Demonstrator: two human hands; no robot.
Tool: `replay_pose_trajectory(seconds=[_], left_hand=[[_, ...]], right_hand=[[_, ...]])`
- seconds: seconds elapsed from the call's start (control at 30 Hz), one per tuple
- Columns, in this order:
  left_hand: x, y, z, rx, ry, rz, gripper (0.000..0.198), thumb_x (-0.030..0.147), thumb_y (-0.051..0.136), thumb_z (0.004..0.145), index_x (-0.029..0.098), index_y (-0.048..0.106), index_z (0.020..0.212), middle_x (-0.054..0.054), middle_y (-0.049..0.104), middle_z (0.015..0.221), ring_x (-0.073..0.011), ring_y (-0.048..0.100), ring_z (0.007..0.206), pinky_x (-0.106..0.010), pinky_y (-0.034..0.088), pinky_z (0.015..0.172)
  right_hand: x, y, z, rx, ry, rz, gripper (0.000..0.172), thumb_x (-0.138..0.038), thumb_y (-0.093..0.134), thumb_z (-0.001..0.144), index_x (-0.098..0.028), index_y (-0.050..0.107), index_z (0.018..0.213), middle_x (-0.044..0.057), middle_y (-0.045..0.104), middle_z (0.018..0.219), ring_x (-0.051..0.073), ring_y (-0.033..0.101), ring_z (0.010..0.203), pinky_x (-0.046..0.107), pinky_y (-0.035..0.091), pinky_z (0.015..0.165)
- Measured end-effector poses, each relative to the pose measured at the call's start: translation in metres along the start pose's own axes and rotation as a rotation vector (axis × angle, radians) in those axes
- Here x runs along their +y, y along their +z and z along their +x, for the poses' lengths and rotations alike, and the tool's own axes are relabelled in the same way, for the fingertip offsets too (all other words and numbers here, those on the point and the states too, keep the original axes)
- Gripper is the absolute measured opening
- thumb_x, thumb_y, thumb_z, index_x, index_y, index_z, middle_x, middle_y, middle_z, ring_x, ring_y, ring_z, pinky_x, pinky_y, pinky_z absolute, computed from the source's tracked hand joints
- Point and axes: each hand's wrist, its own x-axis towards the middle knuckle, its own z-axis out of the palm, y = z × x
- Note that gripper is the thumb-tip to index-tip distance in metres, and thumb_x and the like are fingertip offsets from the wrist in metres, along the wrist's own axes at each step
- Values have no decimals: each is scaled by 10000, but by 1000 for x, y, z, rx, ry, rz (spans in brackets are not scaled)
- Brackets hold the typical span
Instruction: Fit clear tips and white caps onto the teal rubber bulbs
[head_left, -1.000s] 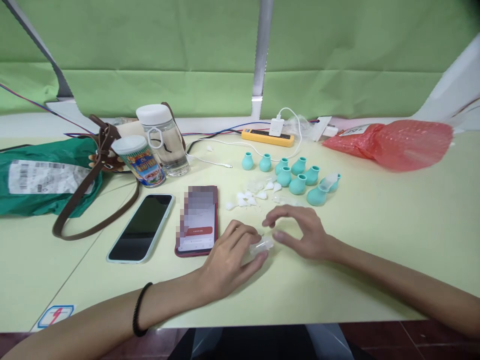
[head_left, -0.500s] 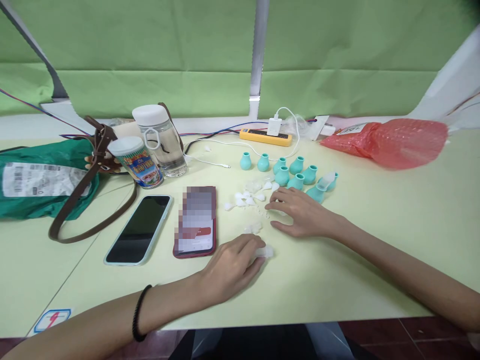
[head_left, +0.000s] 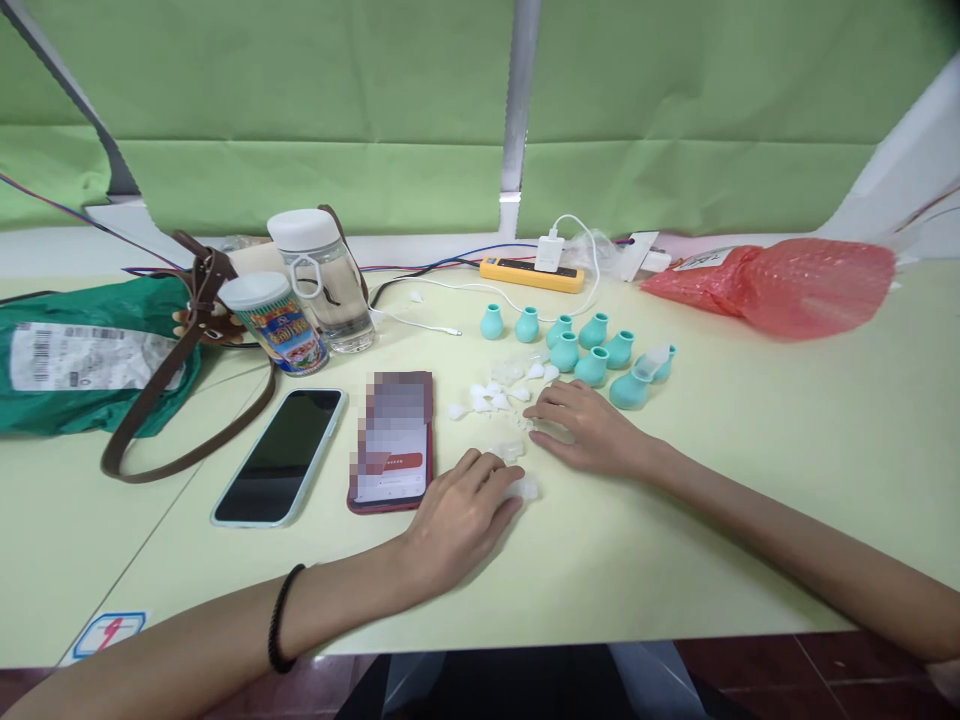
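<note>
Left hand (head_left: 461, 525) on a small clear plastic tubular piece (head_left: 529, 487), right hand (head_left: 589, 430) at tiny whitish bits (head_left: 520, 422).
From my end of the head camera, I see the left thumb and forefinger pinched round the clear piece, low over the pale yellow-green tabletop (head_left: 712, 560), near the maroon-cased phone (head_left: 394, 480). The right fingertips are narrowed together at the whitish bits; I cannot tell whether they grip one. White cone-shaped plastic pieces (head_left: 498, 402) lie just beyond, and the teal bulb-shaped pieces with open necks (head_left: 591, 369) stand or lean behind the right hand, one with a clear piece against its neck.
</note>
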Motion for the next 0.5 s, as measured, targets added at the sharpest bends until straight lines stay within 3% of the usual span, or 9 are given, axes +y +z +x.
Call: replay_pose_trajectory(seconds=[0.1, 0.2, 0.3, 0.5], left_hand=[[1, -3, 0, 29, -35, -100, 186, 193, 418, 827, 151, 452, 1004, -68, 581, 886, -199, 530, 829, -345, 484, 666], [2, -6, -1, 85, -96, -215, 222, 235, 404, 840, 155, 402, 1047, -78, 569, 919, -189, 544, 826, -327, 483, 654], [3, -8, -2, 85, -103, -291, 218, 237, 395, 846, 168, 389, 1053, -75, 558, 945, -178, 541, 852, -319, 473, 690], [4, -7, -3, -17, -130, -221, 196, 235, 417, 828, 164, 435, 1010, -69, 565, 887, -187, 545, 805, -332, 470, 671]], right_hand=[[-12, -7, -2, 143, -117, 242, 178, -245, 513, 747, -146, 545, 890, 50, 567, 709, 153, 503, 701, 307, 391, 637], [-30, -12, -4, 135, -168, 426, 263, -251, 558, 719, -126, 514, 945, 47, 566, 728, 127, 503, 690, 267, 414, 617], [-40, -12, -5, 126, -109, 486, 229, -258, 561, 728, -135, 526, 918, 25, 557, 687, 100, 484, 626, 231, 413, 570], [-17, -10, -3, 85, -25, 489, 199, -285, 515, 758, -155, 534, 909, 36, 586, 769, 117, 499, 660, 267, 436, 614]])
